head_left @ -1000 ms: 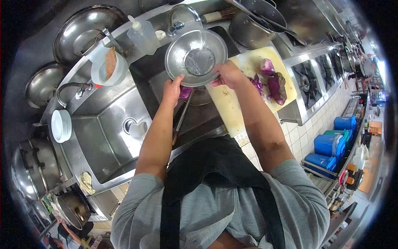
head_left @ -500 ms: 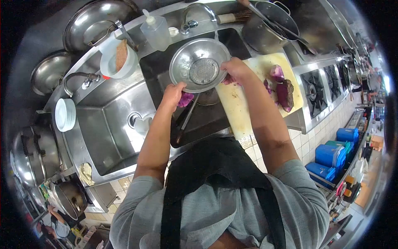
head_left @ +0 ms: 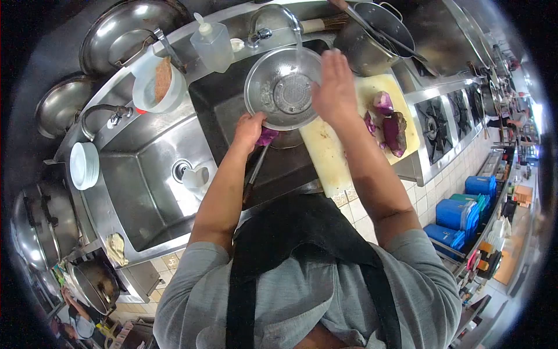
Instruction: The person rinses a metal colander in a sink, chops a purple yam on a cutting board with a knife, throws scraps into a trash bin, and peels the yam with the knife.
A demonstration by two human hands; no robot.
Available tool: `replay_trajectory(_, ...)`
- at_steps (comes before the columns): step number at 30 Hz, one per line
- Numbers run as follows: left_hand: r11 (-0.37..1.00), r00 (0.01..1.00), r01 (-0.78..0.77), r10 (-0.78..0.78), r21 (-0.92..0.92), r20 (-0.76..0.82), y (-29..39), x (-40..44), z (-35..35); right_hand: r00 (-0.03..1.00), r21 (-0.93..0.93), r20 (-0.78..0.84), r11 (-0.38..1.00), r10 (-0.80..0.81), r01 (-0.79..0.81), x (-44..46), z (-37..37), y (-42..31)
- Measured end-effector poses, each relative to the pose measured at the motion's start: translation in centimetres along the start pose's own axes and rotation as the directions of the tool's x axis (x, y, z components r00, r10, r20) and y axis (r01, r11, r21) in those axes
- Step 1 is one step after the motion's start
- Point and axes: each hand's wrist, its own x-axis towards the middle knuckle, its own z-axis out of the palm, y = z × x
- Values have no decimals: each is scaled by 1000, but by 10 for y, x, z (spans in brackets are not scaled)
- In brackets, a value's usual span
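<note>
A metal colander (head_left: pixel 290 107) is held over the dark sink basin (head_left: pixel 218 96), and water from the faucet (head_left: pixel 279 11) runs into it. My left hand (head_left: pixel 250 129) grips its near left rim, the thumb on top. My right hand (head_left: pixel 336 87) is at the right rim with its fingers stretched out, slightly blurred; whether it touches the metal I cannot tell. A purple piece (head_left: pixel 267 136) shows below the rim beside my left hand. To the right, a cutting board (head_left: pixel 328 157) carries a partly peeled purple root vegetable (head_left: pixel 394 134), a paler piece (head_left: pixel 383 103) and scraps.
A long handle (head_left: pixel 256 174) lies in the dark basin. Left of it is a second steel sink (head_left: pixel 136 174). Behind stand a white bowl (head_left: pixel 142 87), a soap bottle (head_left: pixel 211 46) and a large pot (head_left: pixel 360 52). Gas burners (head_left: pixel 433 125) are at the right.
My right hand has let go of the colander's right rim and risen with its fingers extended. The colander has shifted slightly right, and water now falls into it.
</note>
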Motion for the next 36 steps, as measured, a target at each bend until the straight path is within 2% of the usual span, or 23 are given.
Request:
replay_trajectory(1, 996, 999, 12, -8, 91, -42, 7, -5, 3, 1000, -2, 2, 1000, 4, -4, 0, 4, -4)
replay_trajectory(3, 995, 999, 3, 2, 100, -50, 25, -19, 8, 930, 224, 304, 964, -208, 142, 2, 14, -17)
replay_trajectory(4, 994, 998, -8, 15, 106, -64, 32, -24, 10, 900, 153, 416, 986, -129, 71, 8, 5, -30)
replay_trajectory(5, 994, 998, -9, 16, 105, -65, 36, -27, 12, 900, 153, 415, 986, -130, 72, 9, 16, -33)
replay_trajectory(7, 977, 987, -140, 150, 164, -51, 41, -30, 11, 970, -71, 236, 995, -55, 74, 15, 48, -34)
replay_trajectory(8, 977, 987, -139, 150, 164, -56, 37, -26, 9, 970, -67, 235, 995, -59, 76, 18, 59, -37)
replay_trajectory(10, 982, 982, -176, 181, 74, -60, 29, -16, 5, 809, 194, 529, 964, -257, 180, 24, 66, -49)
replay_trajectory(11, 981, 981, -178, 182, 74, -62, 25, -12, 2, 809, 194, 528, 964, -259, 182, 26, 67, -51)
replay_trajectory(13, 984, 985, -154, 160, 85, -70, 24, -11, -4, 646, 542, 626, 840, -436, 42, 34, 49, -61)
replay_trajectory(14, 986, 985, -149, 155, 80, -77, 24, -10, -5, 782, 250, 550, 951, -294, 181, 34, 36, -69)
replay_trajectory(15, 976, 977, -192, 200, 101, -79, 26, -14, -5, 776, 254, 555, 949, -301, 186, 30, 46, -69)
replay_trajectory(17, 964, 966, -235, 246, 124, -80, 33, -17, -5, 986, 4, 166, 1000, 12, -13, 24, 73, -63)
replay_trajectory(18, 948, 955, -257, 279, 189, -98, 38, -18, -3, 966, -120, 255, 993, 31, 0, 26, 74, -64)
replay_trajectory(19, 927, 942, -280, 315, 251, -115, 41, -17, -1, 967, -125, 253, 992, 30, 2, 29, 78, -61)
replay_trajectory(21, 936, 948, -261, 294, 238, -119, 35, -11, -2, 816, 56, 558, 988, -150, 143, 29, 82, -58)
replay_trajectory(25, 934, 926, -302, 335, 191, -173, 20, -4, 1, 855, 128, 500, 988, -135, 81, 27, 78, -46)
replay_trajectory(27, 933, 942, -270, 307, 238, -137, 22, -6, 2, 947, -128, 319, 988, -37, 82, 21, 78, -48)
replay_trajectory(29, 924, 950, -256, 295, 284, -104, 35, -7, 2, 915, -101, 404, 994, -2, 47, 26, 74, -48)
replay_trajectory(31, 922, 949, -238, 287, 307, -127, 35, -12, 2, 784, 109, 589, 981, -194, 160, 26, 71, -49)
replay_trajectory(32, 921, 950, -238, 287, 308, -126, 34, -13, 3, 784, 110, 590, 981, -193, 159, 32, 70, -45)
replay_trajectory(34, 902, 924, -285, 349, 324, -156, 30, -16, 3, 413, 477, 834, 855, -366, -205, 54, 48, -44)
replay_trajectory(35, 902, 924, -285, 349, 324, -159, 28, -13, 3, 412, 478, 833, 855, -368, -203, 49, 51, -46)
replay_trajectory(36, 910, 926, -280, 340, 305, -165, 24, -8, 4, 720, 323, 668, 945, -188, -53, 40, 57, -49)
